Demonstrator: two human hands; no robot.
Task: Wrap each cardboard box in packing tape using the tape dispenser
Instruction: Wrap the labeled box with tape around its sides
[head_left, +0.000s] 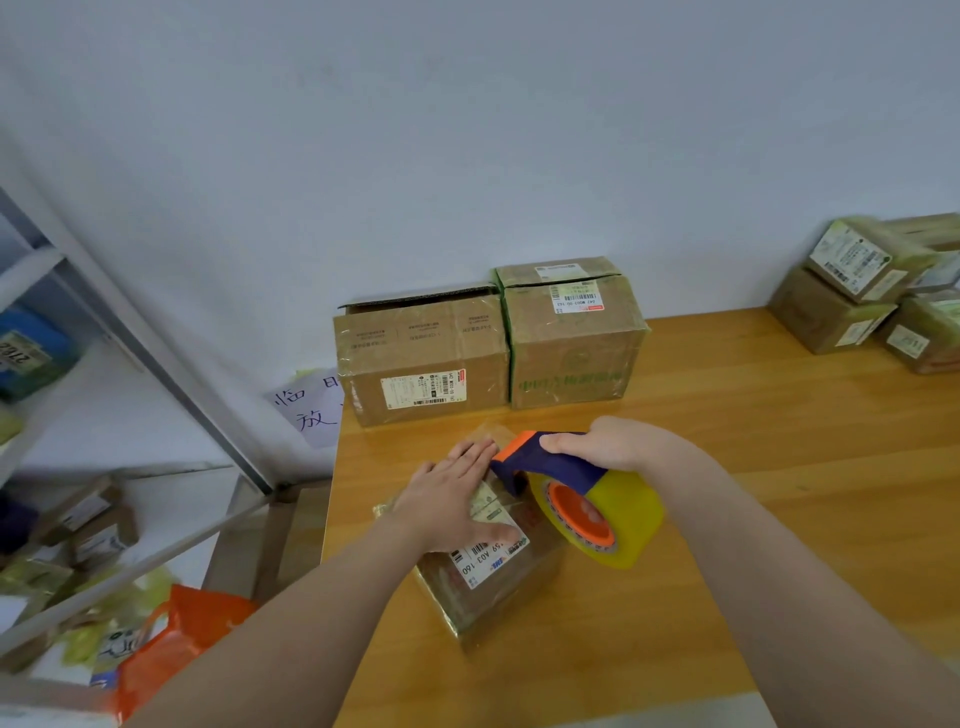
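the small cardboard box (488, 587) sits near the front left edge of the wooden table (753, 467), its sides already glossy with tape. the left hand (449, 501) lies flat on its top, fingers straight, pressing down over part of the shipping label (491, 558). the right hand (618, 447) is curled round the handle of the tape dispenser (545, 462), whose nose meets the far end of the box top. the yellow tape roll (623, 519) hangs off to the right.

the left fingertips lie just beside the dispenser's nose, where a cutter probably sits, so a quick pull toward them could nick them or tape them down. the box looks light and stands close to the table edge. a hard drag could slide or tip it if the flat hand eases off. a crooked pull could also wrinkle the tape.

the dispenser's body covers the cutter and the spot where tape meets cardboard, so whether a strip is attached cannot be told. the box's far side and underside are out of view. behind it, of the two larger boxes (421, 358) against the wall, the left one shows a raised flap, and how fully either is wrapped is hard to judge. the stack of boxes (857, 291) at far right is blurred.
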